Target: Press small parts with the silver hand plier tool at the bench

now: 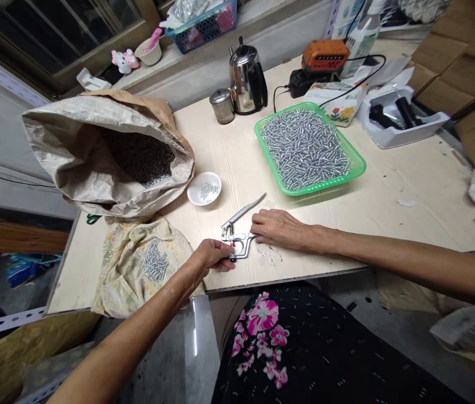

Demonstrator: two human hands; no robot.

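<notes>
Head view: pliers [240, 238] between both hands' fingers [258, 229].

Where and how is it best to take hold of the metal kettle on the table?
I would grip the kettle by its black handle, coming from the right with the right hand. The kettle stands upright, its handle stands out on that side, and a lidded metal canister crowds the left side.

kettle [242, 78], small lidded pot [222, 106] just beside it: table's [239, 140] far edge | orange battery [324, 55] on black charger [304, 84]: far edge, right of kettle | white tray [388, 136] with black items [407, 112]: toward far right corner | blue basket [203, 31], cup [150, 55], toy figures [123, 62]: windowsill [170, 62]
</notes>
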